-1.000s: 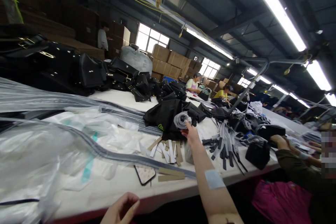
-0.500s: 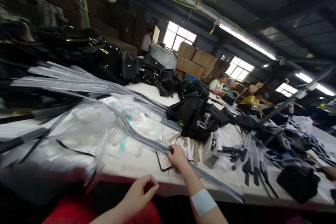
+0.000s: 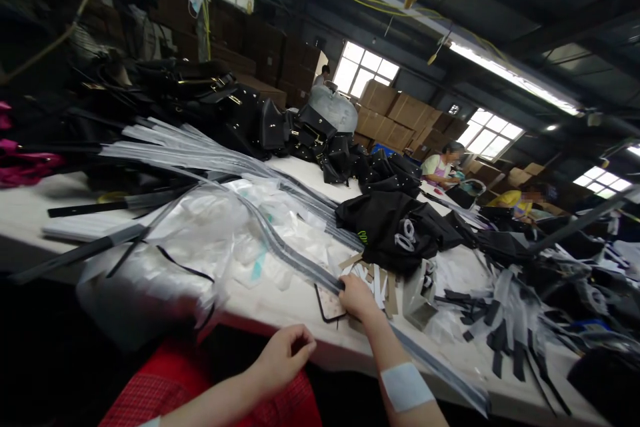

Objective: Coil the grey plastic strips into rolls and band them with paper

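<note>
My right hand [image 3: 359, 297] is closed around a long grey strap [image 3: 280, 250] that looks wrapped in clear plastic. From a fanned bundle of similar straps [image 3: 165, 147] on the left, it curves across the table, and its loose end hangs past the front edge on the right. Just under that hand lies a flat pale rectangle with a black rim [image 3: 330, 305], possibly a phone, partly hidden. My left hand [image 3: 287, 355] hovers in front of the table edge, thumb and fingers curled together, with nothing visible in them. Crumpled clear plastic bags [image 3: 190, 227] cover the table to its left.
Black handbags with gold fittings [image 3: 320, 133] are heaped along the back. A black cloth bag [image 3: 395, 227] lies mid-table beside white paper strips [image 3: 377, 283]. Short black straps [image 3: 505, 333] spread at right. Two people [image 3: 443, 167] sit farther along; cartons [image 3: 400, 113] are stacked behind.
The view has swung left, so everything sits farther right in the picture and a pink item shows at the far left. Both hands keep nearly the same pose, the right still on the strap.
</note>
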The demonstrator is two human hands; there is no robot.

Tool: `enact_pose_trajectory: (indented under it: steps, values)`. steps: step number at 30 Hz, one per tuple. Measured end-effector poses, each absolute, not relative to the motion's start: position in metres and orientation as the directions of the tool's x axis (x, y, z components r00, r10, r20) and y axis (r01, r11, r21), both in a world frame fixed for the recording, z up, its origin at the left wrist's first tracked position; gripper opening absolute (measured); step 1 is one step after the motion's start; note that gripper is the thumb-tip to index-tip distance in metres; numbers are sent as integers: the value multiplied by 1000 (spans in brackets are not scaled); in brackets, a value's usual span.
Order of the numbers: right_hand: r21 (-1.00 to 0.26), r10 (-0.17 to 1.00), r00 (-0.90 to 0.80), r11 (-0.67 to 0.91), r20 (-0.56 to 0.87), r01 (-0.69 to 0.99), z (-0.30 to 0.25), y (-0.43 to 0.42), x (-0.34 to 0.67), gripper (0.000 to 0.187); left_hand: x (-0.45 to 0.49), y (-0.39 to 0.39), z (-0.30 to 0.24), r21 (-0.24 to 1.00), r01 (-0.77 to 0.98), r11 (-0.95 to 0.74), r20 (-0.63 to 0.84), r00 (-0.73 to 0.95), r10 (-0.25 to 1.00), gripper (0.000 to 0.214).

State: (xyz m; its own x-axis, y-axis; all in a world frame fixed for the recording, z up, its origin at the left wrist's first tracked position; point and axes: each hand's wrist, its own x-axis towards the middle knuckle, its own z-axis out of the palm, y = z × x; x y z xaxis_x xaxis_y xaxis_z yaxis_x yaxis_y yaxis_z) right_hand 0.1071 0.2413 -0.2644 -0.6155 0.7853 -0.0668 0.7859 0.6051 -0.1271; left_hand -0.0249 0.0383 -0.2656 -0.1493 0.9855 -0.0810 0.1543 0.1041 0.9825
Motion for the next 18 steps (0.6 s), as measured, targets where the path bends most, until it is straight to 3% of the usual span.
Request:
enact_pose_trajectory:
  steps: [5, 8, 11, 14, 16, 18]
  values:
    - [-96, 828, -560, 557, -12, 825, -258, 246, 110, 30, -30, 38, -266, 961, 260, 91, -45, -179, 983, 15]
    - [-146, 868, -489, 496, 83, 856, -242, 240, 113, 23, -34, 34, -264, 904, 428, 12, 84, -205, 975, 12]
    - [-328, 850, -507, 524, 143, 786, -212, 217, 125, 18, -36, 31, -263, 709, 694, -125, 407, -258, 876, 32]
    - [-600, 713, -695, 594, 86, 535, -178, 177, 157, 18, -44, 38, -256, 452, 874, -180, 664, -195, 722, 56]
    - [-774, 630, -776, 497, 11, 393, -161, 151, 189, 25, -54, 47, -247, 361, 902, -237, 690, -88, 718, 54]
    - [-878, 623, -779, 328, -75, 347, -152, 131, 224, 34, -65, 58, -239, 346, 889, -301, 632, 16, 775, 45]
